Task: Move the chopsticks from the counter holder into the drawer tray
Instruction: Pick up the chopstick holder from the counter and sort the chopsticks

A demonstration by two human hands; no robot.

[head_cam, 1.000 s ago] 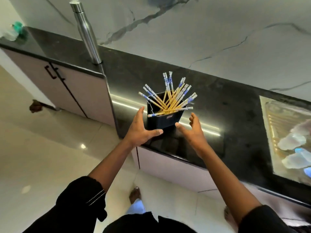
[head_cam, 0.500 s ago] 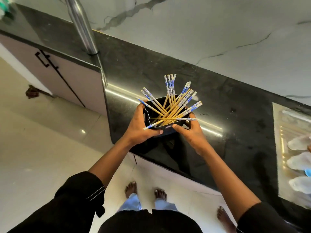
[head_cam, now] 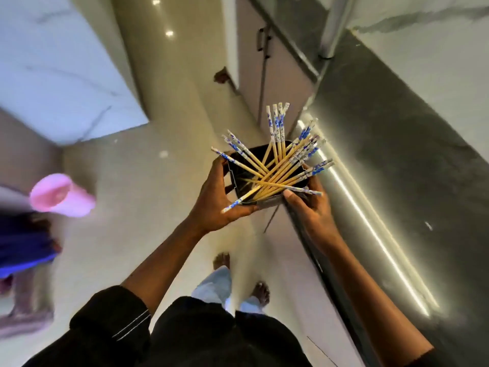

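Note:
A black square holder (head_cam: 239,172) full of several yellow chopsticks (head_cam: 280,168) with blue-and-white ends is up in the air, off the counter and over the floor. My left hand (head_cam: 214,200) grips its left side and near corner. My right hand (head_cam: 309,205) grips its right side, thumb on the near rim. The chopsticks fan out in all directions above the rim. No drawer or tray is in view.
The dark stone counter (head_cam: 383,160) runs along the right, its edge right beside the holder. Cabinet doors (head_cam: 267,75) stand beyond it. A pink cup (head_cam: 58,194) and a blurred person in blue (head_cam: 23,242) are at the left. My bare feet (head_cam: 259,290) stand on the pale floor.
Both hands closed on the holder and lifted it off the counter, carrying it left over the floor. The view has swung left, away from the counter.

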